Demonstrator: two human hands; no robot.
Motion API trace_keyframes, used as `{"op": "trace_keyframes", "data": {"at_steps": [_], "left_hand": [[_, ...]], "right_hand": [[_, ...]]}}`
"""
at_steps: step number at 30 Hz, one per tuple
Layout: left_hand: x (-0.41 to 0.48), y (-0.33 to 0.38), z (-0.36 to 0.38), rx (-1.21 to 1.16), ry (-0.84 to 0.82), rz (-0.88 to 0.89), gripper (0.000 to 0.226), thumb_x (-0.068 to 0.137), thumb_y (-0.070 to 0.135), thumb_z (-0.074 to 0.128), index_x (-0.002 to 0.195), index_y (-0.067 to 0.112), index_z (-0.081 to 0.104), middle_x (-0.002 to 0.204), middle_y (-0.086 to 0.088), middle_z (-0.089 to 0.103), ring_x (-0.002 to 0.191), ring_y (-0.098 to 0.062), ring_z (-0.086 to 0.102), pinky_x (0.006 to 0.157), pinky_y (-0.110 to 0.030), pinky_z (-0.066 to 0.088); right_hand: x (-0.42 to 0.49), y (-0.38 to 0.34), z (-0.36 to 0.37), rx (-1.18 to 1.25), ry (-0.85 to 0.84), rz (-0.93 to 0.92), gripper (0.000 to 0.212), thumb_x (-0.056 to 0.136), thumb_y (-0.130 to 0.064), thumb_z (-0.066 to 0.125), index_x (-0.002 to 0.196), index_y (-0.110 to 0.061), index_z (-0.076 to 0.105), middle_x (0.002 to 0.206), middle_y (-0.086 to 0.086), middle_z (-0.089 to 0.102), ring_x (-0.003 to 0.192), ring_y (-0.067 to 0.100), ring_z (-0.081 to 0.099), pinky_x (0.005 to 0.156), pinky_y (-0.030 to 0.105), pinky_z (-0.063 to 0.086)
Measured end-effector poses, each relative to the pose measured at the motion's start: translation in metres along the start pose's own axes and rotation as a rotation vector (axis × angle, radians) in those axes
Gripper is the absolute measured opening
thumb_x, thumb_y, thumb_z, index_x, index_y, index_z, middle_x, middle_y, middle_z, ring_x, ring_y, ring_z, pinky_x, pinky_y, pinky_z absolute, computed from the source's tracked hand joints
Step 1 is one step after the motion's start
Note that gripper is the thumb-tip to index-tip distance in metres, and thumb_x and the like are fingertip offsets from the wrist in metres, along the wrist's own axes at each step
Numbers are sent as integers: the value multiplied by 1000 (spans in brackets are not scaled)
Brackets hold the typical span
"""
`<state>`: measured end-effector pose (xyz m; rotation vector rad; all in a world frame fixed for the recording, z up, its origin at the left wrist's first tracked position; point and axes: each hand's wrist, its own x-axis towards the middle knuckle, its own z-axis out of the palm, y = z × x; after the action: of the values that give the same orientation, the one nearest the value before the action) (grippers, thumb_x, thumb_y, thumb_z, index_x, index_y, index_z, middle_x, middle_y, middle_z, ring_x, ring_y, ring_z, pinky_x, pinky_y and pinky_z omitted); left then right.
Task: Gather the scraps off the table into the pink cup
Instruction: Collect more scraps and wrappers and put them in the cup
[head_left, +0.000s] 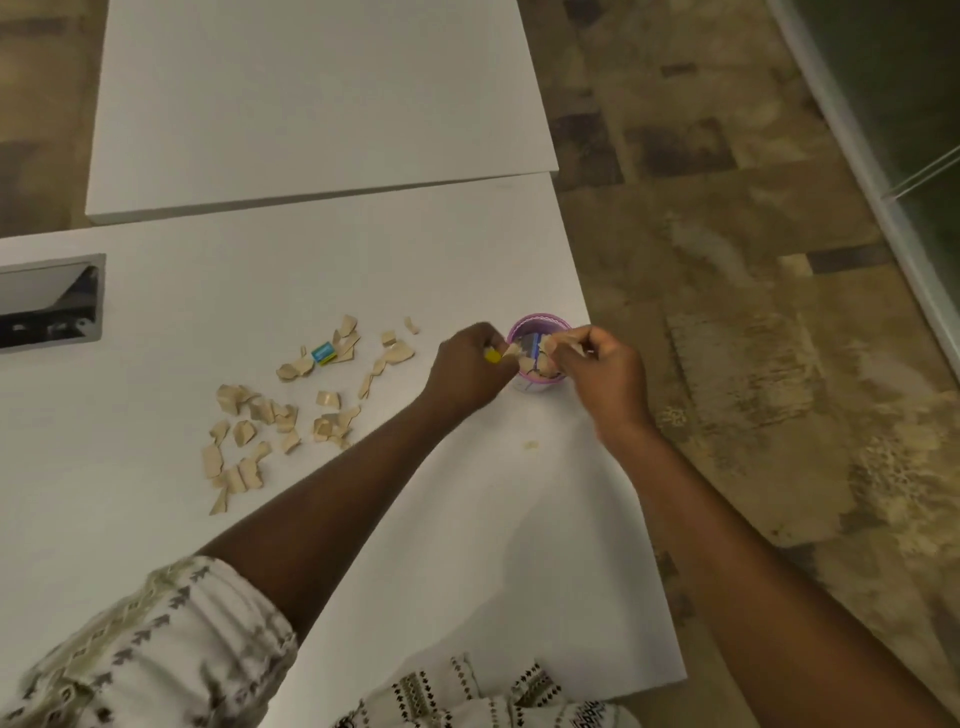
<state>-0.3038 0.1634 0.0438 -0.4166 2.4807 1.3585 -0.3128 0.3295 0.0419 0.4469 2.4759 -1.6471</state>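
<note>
Leaning over the white tabletop (467, 519), we have both hands at the mouth of the pink cup (540, 320). The cup stands upright near the tabletop's right edge, and it already holds several pieces, among them a dark blue one (532, 344).

Our left hand (467, 366) comes in from the cup's left side. Its fingers are curled and it pinches a yellow scrap (492, 356) at the rim; something tan shows just beside the yellow, but we cannot tell whether it is in the grip or in the cup. Our right hand (605, 374) reaches from the cup's right side, fingers bunched, pinching a tan piece (549, 341) over the opening. Motion blur hides the exact fingertip contact there.

Most of the scraps (260, 431) lie loose on the tabletop well to the left of the cup. They are tan and torn, in one loose patch lower left and another strung out closer to the cup. A small teal piece (323, 353) sits among the upper ones.

A patterned sleeve (156, 649) covers our left upper arm. A recessed metal hatch (49, 304) is set into the tabletop at the far left. A second white table (311, 104) butts against ours beyond it. Patterned brown carpet (727, 312) lies to the right.
</note>
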Motion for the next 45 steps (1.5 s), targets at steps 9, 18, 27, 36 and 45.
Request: {"op": "trace_keyframes", "data": {"at_steps": [9, 18, 27, 36, 45], "left_hand": [[29, 47, 9, 252, -143, 52, 24, 83, 11, 62, 106, 5, 67, 111, -11, 68, 104, -29, 62, 80, -31, 50], [25, 45, 0, 142, -190, 36, 36, 86, 11, 60, 121, 15, 66, 120, -4, 67, 102, -19, 62, 91, -37, 57], [-8, -7, -23, 95, 16, 41, 26, 86, 22, 62, 110, 19, 71, 104, 1, 71, 96, -16, 65, 86, -29, 51], [-82, -112, -52, 135, 84, -154, 20, 90, 27, 63, 107, 21, 71, 101, 3, 68, 91, -15, 65, 79, -29, 49], [-126, -169, -75, 172, 174, -208, 19, 89, 28, 65, 106, 21, 69, 101, 3, 65, 80, -14, 64, 74, -28, 50]], "right_hand": [[28, -28, -1, -369, -195, 9, 24, 88, -23, 55, 94, -15, 76, 87, 7, 75, 83, 28, 70, 79, 45, 59], [21, -25, -4, -501, -116, -103, 21, 96, -20, 58, 100, -12, 77, 90, 6, 74, 78, 20, 67, 67, 26, 54], [-31, -9, 11, -492, 7, -303, 14, 88, -19, 59, 76, -12, 61, 73, 1, 62, 67, 18, 57, 59, 31, 48], [-100, 69, 49, -929, -311, -72, 46, 95, -34, 59, 132, -8, 50, 130, 12, 46, 119, 28, 48, 93, 31, 48], [-95, 43, 139, -888, -343, -227, 47, 92, -35, 59, 127, -5, 47, 125, 14, 44, 115, 30, 45, 90, 35, 46]]}}
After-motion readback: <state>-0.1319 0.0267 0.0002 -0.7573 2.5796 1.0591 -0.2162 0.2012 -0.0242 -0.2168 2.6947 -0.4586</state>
